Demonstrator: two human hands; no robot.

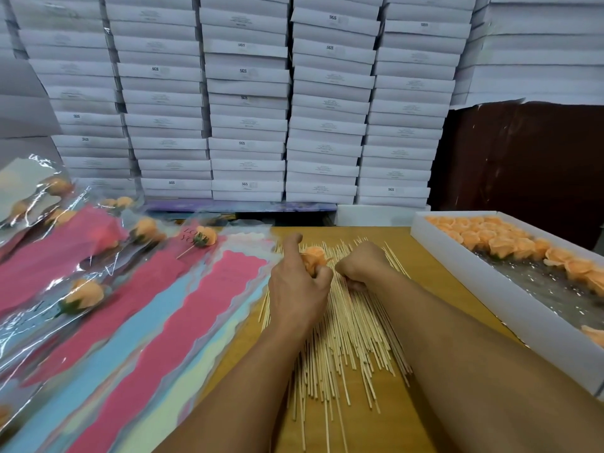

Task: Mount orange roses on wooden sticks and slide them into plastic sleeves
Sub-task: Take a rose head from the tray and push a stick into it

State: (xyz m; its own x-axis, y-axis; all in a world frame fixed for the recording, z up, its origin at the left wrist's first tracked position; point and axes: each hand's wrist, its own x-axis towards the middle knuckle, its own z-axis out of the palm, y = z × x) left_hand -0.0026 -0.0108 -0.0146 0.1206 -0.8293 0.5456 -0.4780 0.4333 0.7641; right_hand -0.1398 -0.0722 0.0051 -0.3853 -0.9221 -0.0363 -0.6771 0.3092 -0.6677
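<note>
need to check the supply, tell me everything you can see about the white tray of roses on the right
The white tray is long, shallow and rectangular, and looks like foam or card. It lies on the wooden table at the right and runs out of frame at the lower right. Loose orange roses pack its far end and trail down its right side; the rest shows a shiny, crinkled clear liner. Neither hand touches it. The wooden sticks lie just left of it.

Left hand (299, 282) grips an orange rose (315, 256) above the heap of wooden sticks (346, 328) on the tabletop (434, 279). Right hand (359, 268) is curled just beside it at 3 o'clock; what it holds cannot be told. A white box (483, 289) of roses lies at 3 o'clock, sleeved roses (83, 294) on plastic sleeves (170, 315) at 9 o'clock, stacked white cartons (248, 103) at 12.
</note>
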